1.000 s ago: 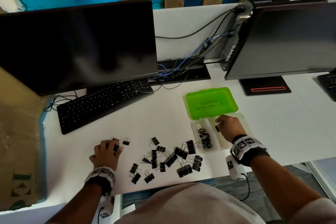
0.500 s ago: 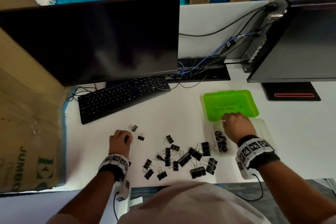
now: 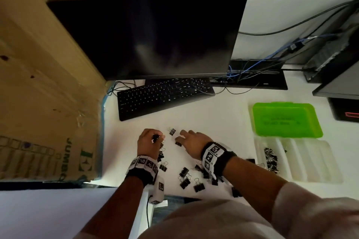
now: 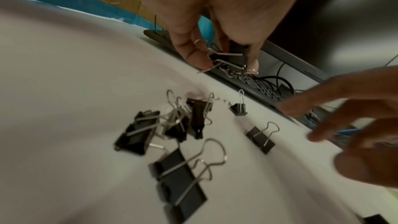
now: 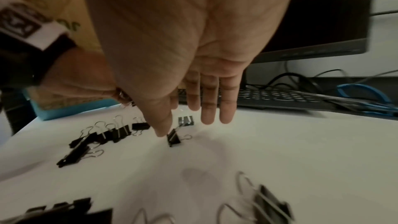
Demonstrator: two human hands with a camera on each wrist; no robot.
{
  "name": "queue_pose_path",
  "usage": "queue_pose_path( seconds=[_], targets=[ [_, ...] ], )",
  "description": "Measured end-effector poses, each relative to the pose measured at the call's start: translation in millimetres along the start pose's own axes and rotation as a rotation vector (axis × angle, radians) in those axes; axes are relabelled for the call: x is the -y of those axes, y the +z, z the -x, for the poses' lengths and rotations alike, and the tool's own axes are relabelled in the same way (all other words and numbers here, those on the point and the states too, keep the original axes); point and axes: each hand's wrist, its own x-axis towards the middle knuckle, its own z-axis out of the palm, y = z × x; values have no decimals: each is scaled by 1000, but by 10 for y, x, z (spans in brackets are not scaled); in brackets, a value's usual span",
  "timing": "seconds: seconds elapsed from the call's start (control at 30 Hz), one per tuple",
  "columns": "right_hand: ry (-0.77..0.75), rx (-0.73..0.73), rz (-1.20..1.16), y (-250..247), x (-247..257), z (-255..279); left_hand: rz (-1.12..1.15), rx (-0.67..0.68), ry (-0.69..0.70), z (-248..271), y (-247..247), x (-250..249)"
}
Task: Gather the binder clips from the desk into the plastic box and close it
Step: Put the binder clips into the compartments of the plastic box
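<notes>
Here we look down over a white desk [image 3: 223,114] from a camera worn on a person's head. Our left hand [image 3: 148,144] is curled, its fingertips [image 4: 194,57] pinching a small bunch of black binder clips [image 4: 233,55] lifted just above the desk surface. Our right hand [image 3: 191,144] reaches across beside it, fingers [image 5: 210,105] straight and spread, holding nothing. Its thumb tip touches or nearly touches one small clip [image 5: 174,138] lying on the desk, and a second small clip [image 3: 172,131] lies just beyond the fingertips, between the two hands.

More loose clips [image 3: 191,177] lie scattered on the desk nearer to us, beneath and between the two wrists. Some are large, some small, and several overlap in a little heap [image 4: 163,125] below the left hand.

The plastic box [image 3: 310,163] sits well apart to the right, open. Its clear tray has long dividers, and a pile of clips [image 3: 271,158] already fills the leftmost compartment. The green lid [image 3: 285,119] lies flat on the desk, hinged back on the far side of the tray.

Behind the hands we find a black keyboard [image 3: 165,95] and, above it, a dark monitor [image 3: 147,33]. A tangle of cables [image 3: 252,72] runs along the back of the desk toward the right. A cardboard box [image 3: 42,103] stands against the desk's left edge. Both wrists wear black bands with square printed markers.
</notes>
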Motion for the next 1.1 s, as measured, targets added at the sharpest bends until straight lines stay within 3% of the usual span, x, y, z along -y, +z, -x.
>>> queue_pose_path(
  seconds=[0.2, 0.47, 0.63, 0.9, 1.1],
  targets=[
    [-34, 201, -31, 32, 188, -367, 38, -68, -59, 92, -210, 169],
    [-110, 68, -89, -68, 505, -465, 39, -144, -213, 180, -351, 457],
    [-246, 145, -32, 58, 818, -442, 49, -139, -250, 165, -312, 492],
    [-269, 214, 50, 266, 845, -410, 58, -114, -316, 202, -303, 498],
    [-276, 184, 52, 248, 789, -473, 29, -103, -259, 185, -299, 470]
  ],
)
